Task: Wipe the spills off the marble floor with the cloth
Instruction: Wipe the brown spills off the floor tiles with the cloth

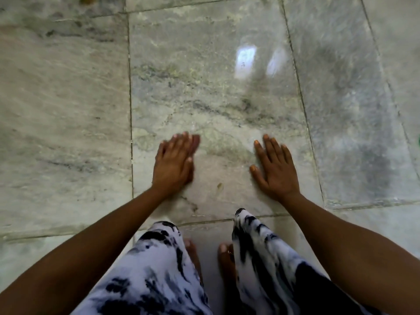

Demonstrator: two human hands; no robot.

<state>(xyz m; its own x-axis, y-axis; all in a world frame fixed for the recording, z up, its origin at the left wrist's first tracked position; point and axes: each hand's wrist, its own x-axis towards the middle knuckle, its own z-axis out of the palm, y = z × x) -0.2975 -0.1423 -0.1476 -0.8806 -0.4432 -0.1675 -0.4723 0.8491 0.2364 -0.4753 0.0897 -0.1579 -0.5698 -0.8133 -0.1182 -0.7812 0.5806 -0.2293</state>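
— Starting at our fingers: how do they sit?

— On our right hand point(276, 168) the fingers point(269, 146) are spread flat, palm down on the floor point(68, 110), with nothing under them or in them. Our left hand point(173, 164) is also flat and empty, its fingers point(186, 142) held close together and blurred, pointing up and a little right.

— Are the two hands near each other?

— Apart, both on the same marble slab, with bare stone between them. Our forearms run back from the wrists to the lower corners.

— Do we see the cloth?

— No, it shows nowhere, so we cannot tell where it is.

— And the floor?

— Pale grey-white marble with grey and greenish veins, laid in large slabs with dark seams. The slab ahead of our right hand is glossy and carries two bright reflections point(246, 59). To the right of it a darker, smeared patch point(354, 105) crosses the next slab; whether it is wet or only shadow we cannot tell. A small brownish speck point(219, 185) lies between our wrists.

— What lies behind the hands?

— Our knees in white trousers point(156, 264) with black blotches, and our bare feet point(225, 258) between them on the floor. A sliver of something green point(418, 142) touches the right edge; what it is we cannot tell.
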